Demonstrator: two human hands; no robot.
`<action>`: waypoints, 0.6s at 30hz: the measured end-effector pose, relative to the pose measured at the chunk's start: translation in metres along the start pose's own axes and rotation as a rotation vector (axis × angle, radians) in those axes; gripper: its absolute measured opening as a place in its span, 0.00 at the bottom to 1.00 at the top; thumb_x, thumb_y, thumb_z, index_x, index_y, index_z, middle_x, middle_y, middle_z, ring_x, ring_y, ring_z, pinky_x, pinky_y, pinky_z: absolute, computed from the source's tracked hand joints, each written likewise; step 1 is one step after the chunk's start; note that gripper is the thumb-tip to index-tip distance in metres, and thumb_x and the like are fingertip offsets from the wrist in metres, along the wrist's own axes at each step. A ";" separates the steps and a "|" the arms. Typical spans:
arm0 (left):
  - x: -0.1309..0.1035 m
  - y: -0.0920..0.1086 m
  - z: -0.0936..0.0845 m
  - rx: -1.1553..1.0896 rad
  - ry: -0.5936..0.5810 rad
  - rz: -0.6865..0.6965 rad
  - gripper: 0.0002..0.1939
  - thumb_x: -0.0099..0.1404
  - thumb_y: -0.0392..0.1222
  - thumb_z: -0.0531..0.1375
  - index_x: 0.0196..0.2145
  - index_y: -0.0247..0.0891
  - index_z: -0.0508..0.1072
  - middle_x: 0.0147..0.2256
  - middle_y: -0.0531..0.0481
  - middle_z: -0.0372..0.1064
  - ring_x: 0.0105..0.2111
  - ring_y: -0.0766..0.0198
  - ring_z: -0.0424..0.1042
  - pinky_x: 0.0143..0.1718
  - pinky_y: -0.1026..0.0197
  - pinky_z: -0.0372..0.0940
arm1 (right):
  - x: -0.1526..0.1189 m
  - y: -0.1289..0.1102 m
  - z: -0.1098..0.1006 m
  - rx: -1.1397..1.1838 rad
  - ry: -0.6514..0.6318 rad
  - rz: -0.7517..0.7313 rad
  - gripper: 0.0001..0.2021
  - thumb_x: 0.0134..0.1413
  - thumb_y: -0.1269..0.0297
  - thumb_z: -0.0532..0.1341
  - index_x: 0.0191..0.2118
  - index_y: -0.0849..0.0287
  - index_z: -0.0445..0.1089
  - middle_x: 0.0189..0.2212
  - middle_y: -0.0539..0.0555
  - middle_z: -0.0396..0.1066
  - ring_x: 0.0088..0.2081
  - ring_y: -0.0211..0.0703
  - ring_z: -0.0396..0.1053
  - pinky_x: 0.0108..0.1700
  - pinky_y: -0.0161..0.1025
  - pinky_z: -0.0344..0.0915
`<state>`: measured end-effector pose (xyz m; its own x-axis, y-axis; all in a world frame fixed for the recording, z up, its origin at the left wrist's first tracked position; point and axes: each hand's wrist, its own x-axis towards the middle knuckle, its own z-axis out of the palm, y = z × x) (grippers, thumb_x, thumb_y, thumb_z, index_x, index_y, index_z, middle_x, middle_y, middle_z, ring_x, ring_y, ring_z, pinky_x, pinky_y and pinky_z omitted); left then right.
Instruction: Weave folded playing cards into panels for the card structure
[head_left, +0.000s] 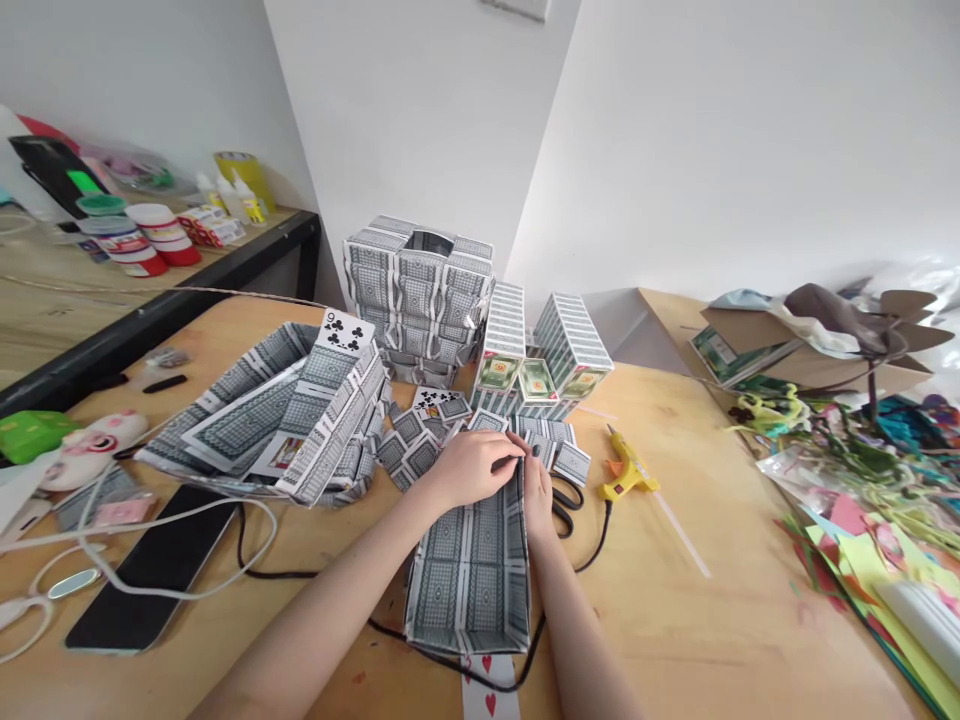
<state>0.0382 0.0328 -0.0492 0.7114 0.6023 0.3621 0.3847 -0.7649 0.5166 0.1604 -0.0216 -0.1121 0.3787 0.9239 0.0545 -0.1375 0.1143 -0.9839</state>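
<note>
A shallow tray built from playing cards [465, 570] lies in front of me, its patterned grey card backs facing up. My left hand [476, 468] reaches across its far end, with the fingers pinched on the far right corner. Against the outside of the right wall, my right hand [538, 490] grips the same corner, fingertips meeting those of the left. Loose playing cards [409, 440] are scattered just beyond. Black-handled scissors [568, 505] lie right of my right hand, their blades hidden. A heart card [489, 690] pokes out under the tray's near end.
A yellow glue gun [628, 470] and a glue stick [682, 535] lie to the right. Behind stand a card-built box [420, 290] and stacked card packs [574, 340]. Left are a larger card structure [255, 410], a phone [154, 570] and cables. Craft scraps [862, 540] cover the far right.
</note>
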 end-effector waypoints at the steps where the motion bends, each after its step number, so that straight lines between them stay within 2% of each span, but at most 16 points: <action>1: 0.000 0.000 0.000 -0.010 -0.005 -0.005 0.12 0.61 0.36 0.50 0.36 0.41 0.73 0.37 0.53 0.72 0.38 0.65 0.68 0.40 0.64 0.62 | 0.000 0.001 0.000 0.000 -0.005 -0.001 0.17 0.55 0.52 0.51 0.44 0.53 0.69 0.44 0.51 0.69 0.48 0.43 0.64 0.55 0.42 0.55; 8: 0.002 -0.001 0.004 0.037 0.000 -0.041 0.10 0.60 0.38 0.52 0.33 0.40 0.74 0.34 0.52 0.73 0.35 0.64 0.69 0.37 0.63 0.62 | 0.001 -0.003 0.001 0.038 -0.011 0.040 0.17 0.54 0.54 0.52 0.44 0.56 0.70 0.48 0.52 0.68 0.51 0.43 0.61 0.57 0.42 0.51; 11: 0.003 0.003 0.003 0.078 -0.027 -0.024 0.11 0.61 0.38 0.51 0.34 0.39 0.74 0.32 0.51 0.73 0.34 0.64 0.69 0.36 0.62 0.62 | 0.001 -0.009 0.000 0.148 0.008 0.095 0.16 0.51 0.56 0.55 0.42 0.57 0.71 0.47 0.52 0.68 0.52 0.44 0.60 0.56 0.42 0.52; 15: 0.002 0.010 -0.007 0.132 -0.089 -0.027 0.13 0.63 0.38 0.49 0.35 0.39 0.73 0.32 0.50 0.72 0.33 0.63 0.69 0.34 0.61 0.63 | 0.005 -0.011 -0.002 0.396 -0.020 0.190 0.17 0.44 0.62 0.61 0.44 0.53 0.70 0.41 0.51 0.72 0.46 0.44 0.66 0.52 0.43 0.57; 18: 0.001 0.010 -0.019 0.099 -0.017 -0.055 0.13 0.65 0.37 0.47 0.41 0.41 0.70 0.36 0.50 0.70 0.37 0.62 0.68 0.37 0.60 0.63 | 0.009 -0.010 -0.004 0.471 0.006 0.204 0.14 0.41 0.66 0.63 0.39 0.53 0.72 0.36 0.49 0.73 0.41 0.41 0.69 0.49 0.40 0.60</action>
<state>0.0317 0.0298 -0.0287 0.6968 0.6411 0.3217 0.4794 -0.7498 0.4560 0.1689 -0.0165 -0.1025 0.3060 0.9426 -0.1333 -0.6060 0.0849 -0.7909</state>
